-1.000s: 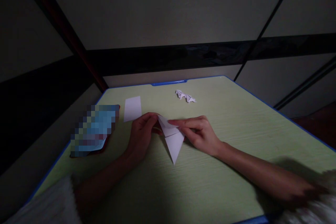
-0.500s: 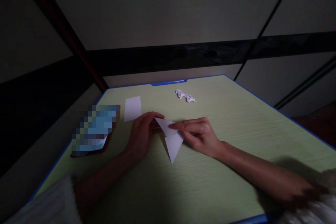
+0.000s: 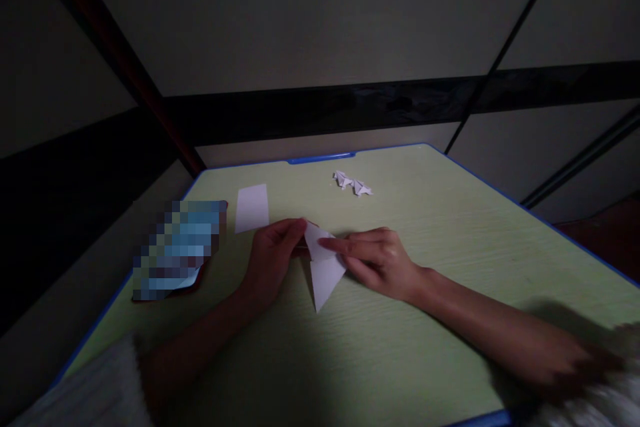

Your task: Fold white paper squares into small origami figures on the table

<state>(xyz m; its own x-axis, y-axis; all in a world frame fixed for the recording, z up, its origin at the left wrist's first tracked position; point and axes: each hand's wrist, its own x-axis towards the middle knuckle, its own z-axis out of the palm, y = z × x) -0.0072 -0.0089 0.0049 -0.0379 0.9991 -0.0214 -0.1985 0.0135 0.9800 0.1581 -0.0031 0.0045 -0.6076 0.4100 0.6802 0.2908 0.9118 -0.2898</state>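
Note:
Between my hands is a folded piece of white paper (image 3: 327, 277), its long pointed flap aimed down toward me. My left hand (image 3: 273, 250) pinches the paper's upper left corner between thumb and fingers. My right hand (image 3: 377, 257) grips the right side, its index finger stretched across the upper flap and the other fingers curled at the edge. The fingertips behind the paper are partly hidden. Beyond my hands, two small folded paper figures (image 3: 353, 183) sit side by side on the table.
The pale green table (image 3: 450, 233) has a blue rim. On its left a flat sheet of white paper (image 3: 252, 208) lies near a device with a pixelated screen (image 3: 185, 247) and dark red edge. Light cabinet panels (image 3: 320, 20) with a dark band stand behind.
My left thumb has come over onto the paper's upper left corner, where the fingers lay beside it before. The paper's lower point has shifted slightly left. My right hand stays nearly in place.

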